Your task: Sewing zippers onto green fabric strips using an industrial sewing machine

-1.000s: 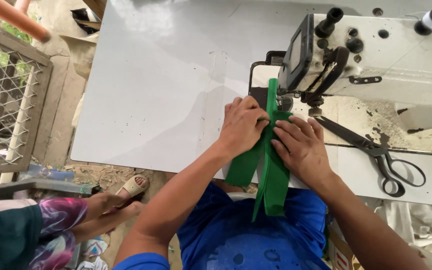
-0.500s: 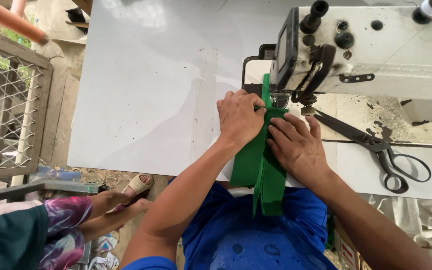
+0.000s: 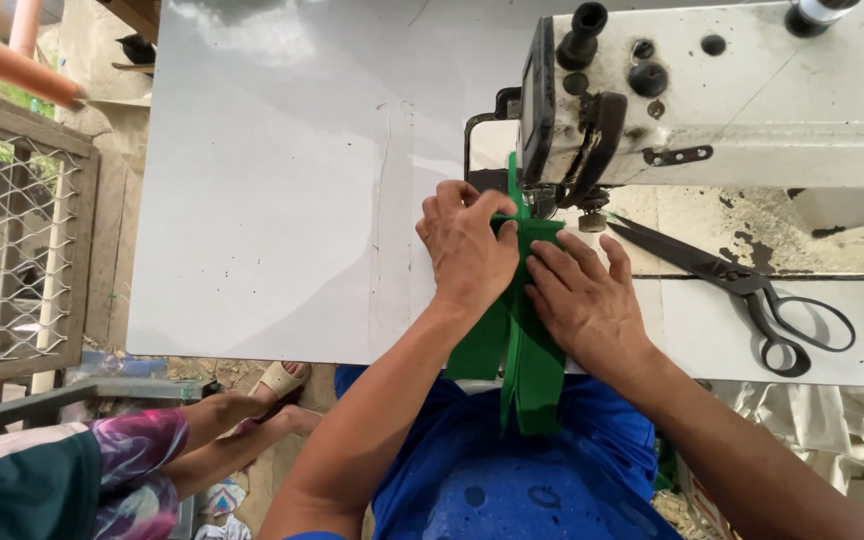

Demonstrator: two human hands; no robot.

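Green cloth [image 3: 524,345] lies under both my palms on the white worktop [image 3: 272,200], its front end at the sewing machine [image 3: 712,90] needle, its tail hanging off the edge over my lap. My left hand [image 3: 467,245] pinches the strip near the needle with curled fingers; my right hand [image 3: 584,300] lies flat and spread on it. It looks soft, light, floppy — best pressed flat close to the needle. Black scissors [image 3: 752,290] rest to my right.
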